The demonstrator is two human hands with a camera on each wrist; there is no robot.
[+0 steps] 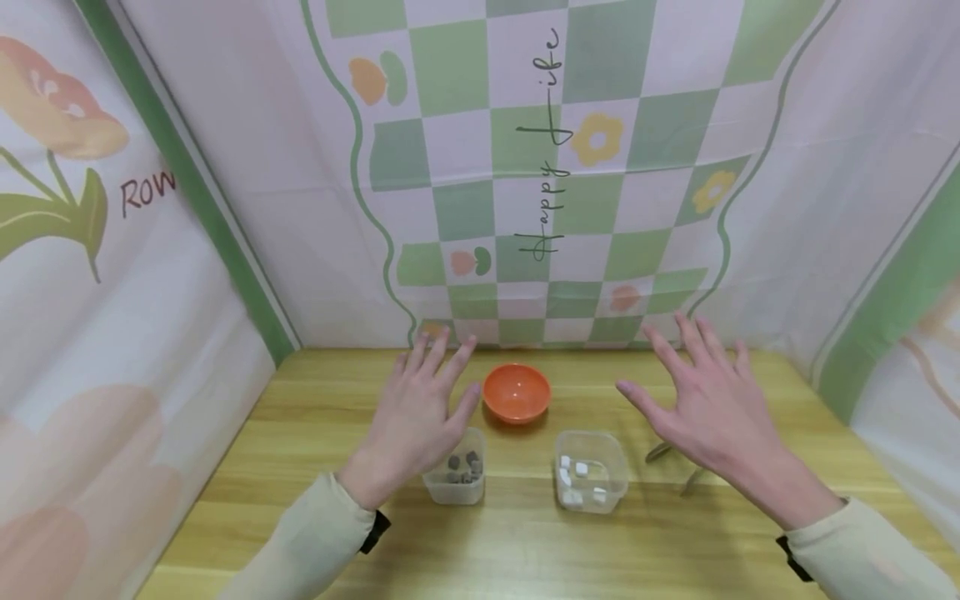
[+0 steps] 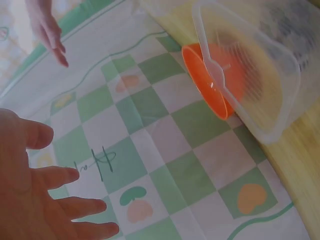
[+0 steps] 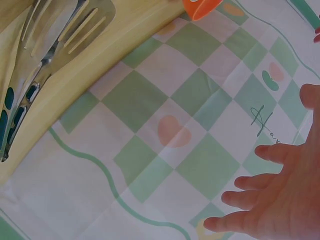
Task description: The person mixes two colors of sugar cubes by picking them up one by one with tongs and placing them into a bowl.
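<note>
My left hand (image 1: pixel 416 408) is held over the table with fingers spread, partly hiding a clear plastic tub (image 1: pixel 459 493) of dark cubes (image 1: pixel 454 462). On the other side, my right hand (image 1: pixel 716 408) is also raised with spread fingers and holds nothing. Beneath it lie metal tongs (image 1: pixel 660 452), mostly hidden in the head view; their slotted ends (image 3: pixel 87 30) show in the right wrist view. Between the hands stand an orange bowl (image 1: pixel 517 393), with nothing in it, and a second clear tub (image 1: pixel 611 475) holding several white cubes (image 1: pixel 581 469).
The wooden table (image 1: pixel 517 550) ends at the back against a hanging cloth (image 1: pixel 525 192) with green and white checks. Printed cloth (image 1: pixel 90 350) also hangs along the left side, and another cloth (image 1: pixel 900 367) borders the right.
</note>
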